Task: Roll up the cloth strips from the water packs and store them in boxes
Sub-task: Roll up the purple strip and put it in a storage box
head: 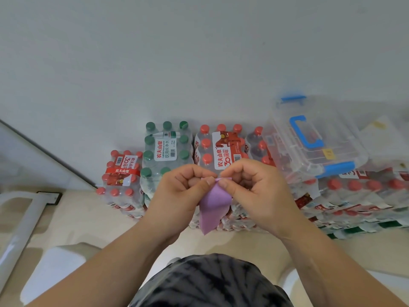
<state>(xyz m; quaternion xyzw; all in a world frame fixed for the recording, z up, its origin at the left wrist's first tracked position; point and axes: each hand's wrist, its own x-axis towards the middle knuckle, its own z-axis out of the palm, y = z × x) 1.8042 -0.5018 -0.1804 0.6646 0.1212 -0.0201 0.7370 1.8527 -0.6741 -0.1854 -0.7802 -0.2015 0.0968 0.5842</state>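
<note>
Both in my view: left hand (181,193) and right hand (256,191) pinch the flat purple cloth strip (213,207) hanging between them.

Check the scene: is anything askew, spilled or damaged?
Nothing stands out. The left hand and right hand pinch the purple cloth strip; the clear plastic box with blue handle sits lid-on atop the red-capped water packs.

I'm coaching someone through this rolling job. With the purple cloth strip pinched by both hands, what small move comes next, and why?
Probably fold the top edge over to start the roll. The left hand and right hand both pinch the top edge of the soft purple cloth strip, and the rest hangs flat, unrolled, below them.
</note>
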